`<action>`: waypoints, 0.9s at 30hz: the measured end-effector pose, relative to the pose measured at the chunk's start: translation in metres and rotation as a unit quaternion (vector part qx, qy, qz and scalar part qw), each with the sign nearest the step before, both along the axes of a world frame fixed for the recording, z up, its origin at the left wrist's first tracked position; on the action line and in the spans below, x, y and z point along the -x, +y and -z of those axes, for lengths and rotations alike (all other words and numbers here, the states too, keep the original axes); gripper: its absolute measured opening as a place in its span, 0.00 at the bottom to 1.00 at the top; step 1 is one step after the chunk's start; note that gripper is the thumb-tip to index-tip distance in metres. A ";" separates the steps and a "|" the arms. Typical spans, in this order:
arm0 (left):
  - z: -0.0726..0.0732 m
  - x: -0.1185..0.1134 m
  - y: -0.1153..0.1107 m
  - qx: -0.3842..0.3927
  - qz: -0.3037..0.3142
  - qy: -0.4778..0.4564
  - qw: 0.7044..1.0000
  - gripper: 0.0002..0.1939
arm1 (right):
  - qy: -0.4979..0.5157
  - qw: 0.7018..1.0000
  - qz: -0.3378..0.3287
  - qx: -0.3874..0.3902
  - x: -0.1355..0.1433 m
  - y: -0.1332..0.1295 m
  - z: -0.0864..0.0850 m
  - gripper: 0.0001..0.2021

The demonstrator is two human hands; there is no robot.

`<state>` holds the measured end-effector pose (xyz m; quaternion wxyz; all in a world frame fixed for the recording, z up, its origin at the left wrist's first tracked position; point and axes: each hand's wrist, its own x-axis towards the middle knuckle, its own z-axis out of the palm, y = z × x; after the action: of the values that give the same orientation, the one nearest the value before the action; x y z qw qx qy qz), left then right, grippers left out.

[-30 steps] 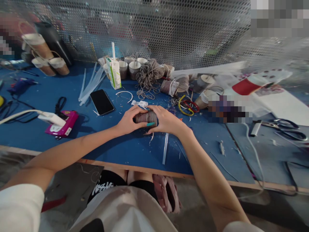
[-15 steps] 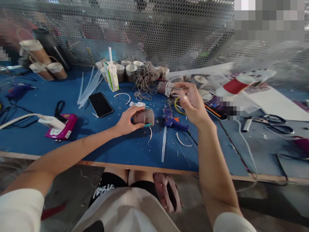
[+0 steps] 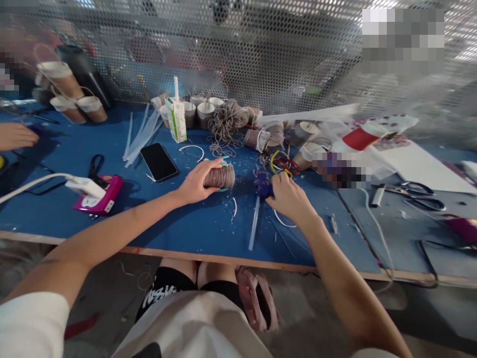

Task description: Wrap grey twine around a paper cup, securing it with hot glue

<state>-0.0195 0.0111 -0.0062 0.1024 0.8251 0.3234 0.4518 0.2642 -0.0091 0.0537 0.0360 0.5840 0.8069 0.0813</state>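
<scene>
My left hand (image 3: 198,182) is closed around a small cup wrapped in brown-grey cord (image 3: 222,177), which lies on its side just over the blue table. To the right, my right hand (image 3: 288,195) has its fingers wrapped round the handle of a blue glue gun (image 3: 264,185). A clear glue stick (image 3: 254,223) sticks out of the gun toward the table's front edge. Behind the gun are a yellow ring (image 3: 278,161) and another cord-wrapped cup (image 3: 257,140) lying on its side.
A black phone (image 3: 159,162), a drink carton (image 3: 176,119) and loose glue sticks (image 3: 143,134) lie left of centre. A magenta power strip (image 3: 112,191) is at the left, scissors (image 3: 421,191) at the right. A tangle of cord (image 3: 229,119) sits at the back. A co-worker's hand (image 3: 17,136) shows at the far left.
My right hand has come down from above the back cups and taken hold of the glue gun. My left hand keeps the wrapped cup. A co-worker's hand has appeared at the far left.
</scene>
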 end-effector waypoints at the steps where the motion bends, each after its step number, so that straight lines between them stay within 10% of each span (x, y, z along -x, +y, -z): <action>1: 0.000 0.000 0.000 0.008 0.005 -0.005 1.000 0.38 | 0.019 1.000 0.009 0.006 -0.001 0.002 -0.001 0.14; 5: 0.002 0.002 0.004 0.065 -0.005 -0.024 0.998 0.44 | 0.228 0.973 0.027 -0.006 -0.015 0.011 -0.005 0.08; 12: 0.002 0.003 0.008 0.109 0.000 -0.035 0.993 0.42 | 0.644 0.747 0.030 0.160 -0.004 0.008 -0.031 0.15; 27: -0.004 0.004 0.004 0.046 -0.024 0.018 0.998 0.33 | 0.610 0.751 0.019 0.252 0.016 0.005 -0.007 0.13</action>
<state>-0.0233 0.0150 -0.0021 0.1233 0.8197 0.3652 0.4238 0.2477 -0.0037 0.0607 -0.3161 0.4946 0.6374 -0.4991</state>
